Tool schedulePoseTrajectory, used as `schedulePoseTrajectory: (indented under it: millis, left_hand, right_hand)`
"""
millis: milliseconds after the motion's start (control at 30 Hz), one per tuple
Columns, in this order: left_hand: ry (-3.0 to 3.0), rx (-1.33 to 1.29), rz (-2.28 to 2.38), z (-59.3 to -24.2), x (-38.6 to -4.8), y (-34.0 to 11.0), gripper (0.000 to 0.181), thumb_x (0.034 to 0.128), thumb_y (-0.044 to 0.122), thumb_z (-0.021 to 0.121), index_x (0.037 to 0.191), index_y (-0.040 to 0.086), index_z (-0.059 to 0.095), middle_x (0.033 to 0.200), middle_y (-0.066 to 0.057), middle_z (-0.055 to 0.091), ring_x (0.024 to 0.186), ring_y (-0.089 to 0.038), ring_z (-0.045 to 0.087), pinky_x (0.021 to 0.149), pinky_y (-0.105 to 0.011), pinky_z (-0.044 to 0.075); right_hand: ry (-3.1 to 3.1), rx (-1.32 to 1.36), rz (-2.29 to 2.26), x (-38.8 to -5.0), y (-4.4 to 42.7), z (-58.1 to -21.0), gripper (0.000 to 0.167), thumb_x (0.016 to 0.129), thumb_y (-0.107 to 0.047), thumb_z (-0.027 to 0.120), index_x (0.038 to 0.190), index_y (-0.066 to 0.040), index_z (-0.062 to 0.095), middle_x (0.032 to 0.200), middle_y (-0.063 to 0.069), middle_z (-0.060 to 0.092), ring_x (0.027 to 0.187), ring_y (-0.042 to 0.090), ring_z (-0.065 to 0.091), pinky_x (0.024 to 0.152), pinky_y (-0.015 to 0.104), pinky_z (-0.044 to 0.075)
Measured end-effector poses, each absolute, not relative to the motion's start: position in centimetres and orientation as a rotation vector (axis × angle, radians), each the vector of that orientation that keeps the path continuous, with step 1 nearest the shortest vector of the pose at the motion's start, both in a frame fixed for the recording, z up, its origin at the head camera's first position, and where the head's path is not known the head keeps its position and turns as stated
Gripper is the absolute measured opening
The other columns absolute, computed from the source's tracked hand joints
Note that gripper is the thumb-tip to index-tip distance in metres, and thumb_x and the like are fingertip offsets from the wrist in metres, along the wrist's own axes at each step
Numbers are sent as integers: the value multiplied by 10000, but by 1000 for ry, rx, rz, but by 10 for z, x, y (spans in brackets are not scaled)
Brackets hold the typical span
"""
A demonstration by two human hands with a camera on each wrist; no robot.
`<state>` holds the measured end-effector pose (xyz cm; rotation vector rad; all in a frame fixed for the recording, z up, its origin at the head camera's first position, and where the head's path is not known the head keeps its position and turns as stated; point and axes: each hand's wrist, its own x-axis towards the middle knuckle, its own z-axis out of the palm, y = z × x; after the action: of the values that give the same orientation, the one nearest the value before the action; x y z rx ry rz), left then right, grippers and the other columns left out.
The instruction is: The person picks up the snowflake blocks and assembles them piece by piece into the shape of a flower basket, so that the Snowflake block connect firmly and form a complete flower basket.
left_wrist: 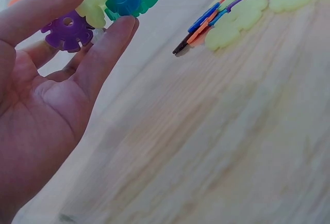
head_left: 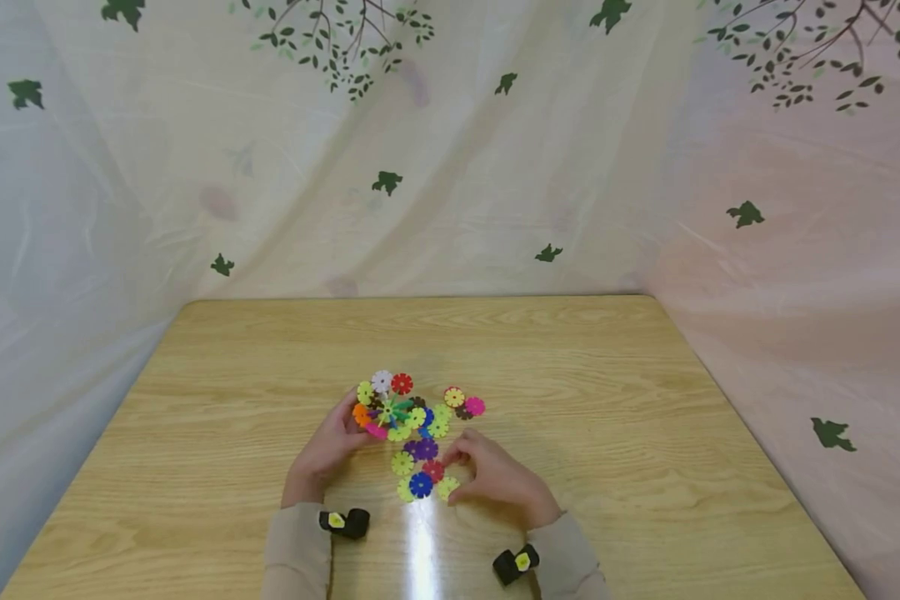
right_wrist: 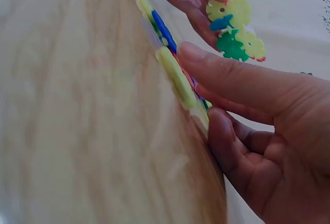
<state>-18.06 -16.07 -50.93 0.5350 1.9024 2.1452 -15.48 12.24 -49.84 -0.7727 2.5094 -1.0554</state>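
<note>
A pale backdrop (head_left: 450,225), printed with leafy branches and green bird-like shapes, hung around 3 sides of a wood-grained table (head_left: 607,400). A person's 2 beige sleeves, the left sleeve (head_left: 296,550) and the right sleeve (head_left: 570,558), reached in from the near edge. The right hand (head_left: 498,475) was lowered beside the discs, fingers bent and thumb extended; whether it pinched a piece could not be told. The left hand (head_left: 330,446) gripped a cluster (head_left: 390,410) of joined, notched plastic discs, fingers and thumb about its sides. A flat spread of discs lay on the table between the 2 hands, including 1 purple disc (head_left: 425,448), 1 blue disc (head_left: 421,484), 1 red disc (head_left: 433,471) by the right fingers and 1 yellow-green disc (head_left: 447,488) by the right thumb. Each wrist bore 1 black device (head_left: 356,523). Farther back, right of the cluster, sat a small group with 1 pink disc (head_left: 475,406).
</note>
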Motion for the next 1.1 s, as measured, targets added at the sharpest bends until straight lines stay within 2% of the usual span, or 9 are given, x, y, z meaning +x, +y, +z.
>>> schedulePoseTrajectory:
  millis: [200, 333, 500, 633, 767, 933, 1100]
  left_hand:
    - [1912, 551, 2131, -509, -181, -161, 800, 838, -98, 636, 1508, 25, 217, 1530, -268, 269, 1182, -12, 567, 983, -204, 502]
    - [1938, 554, 2115, -509, -180, -161, 788, 834, -89, 644, 1500, 18, 237, 1530, -264, 270, 1184, 6, 552, 988, -185, 490]
    - [1948, 547, 2079, -507, -179, -161, 804, 819, -65, 669, 1501, 15, 250, 1531, -252, 276, 1193, 16, 532, 1001, -176, 476]
    - [1934, 596, 2014, -508, -180, -159, 820, 819, -59, 673, 1506, -13, 228, 1536, -277, 257, 1193, 39, 521, 1004, -161, 466]
    - [1952, 671, 1928, -510, -181, -155, 780, 820, -70, 669, 1486, -26, 265, 1503, -293, 317, 1204, 48, 505, 1026, -130, 425]
    - [1895, 685, 1889, -510, -182, -147, 761, 826, -60, 671, 1479, -10, 284, 1476, -291, 360, 1202, 7, 524, 1022, -159, 449]
    - [1854, 668, 1873, -511, -181, -140, 791, 821, -70, 663, 1492, -25, 245, 1481, -316, 336, 1239, -129, 529, 995, -217, 497]
  right_hand:
    - [2471, -842, -1037, -157, 126, -496, 270, 741, -217, 836, 958, -136, 699, 955, -18, 525, 786, 63, 441, 688, 177, 424]
    - [2468, -833, -1053, -158, 124, -496, 243, 755, -181, 825, 946, -133, 682, 948, -32, 544, 808, 51, 467, 713, 173, 447]
    - [2432, -720, -1210, -161, 123, -501, 130, 855, -131, 731, 954, -118, 648, 892, -21, 630, 807, 67, 562, 728, 191, 511]
    - [2476, -567, -1380, -164, 122, -506, 99, 900, -120, 674, 987, -71, 664, 866, 40, 661, 737, 70, 576, 614, 188, 516]
    - [2463, -362, -1615, -166, 119, -506, 127, 924, -87, 635, 1023, -8, 650, 870, 126, 661, 684, 96, 608, 504, 217, 533]
    - [2395, -203, -1829, -165, 115, -502, 134, 937, -88, 618, 977, 40, 609, 859, 200, 671, 694, 167, 665, 489, 269, 562]
    - [2398, -167, -1842, -165, 113, -502, 148, 939, -106, 619, 971, 38, 616, 850, 181, 679, 701, 167, 658, 496, 267, 562]
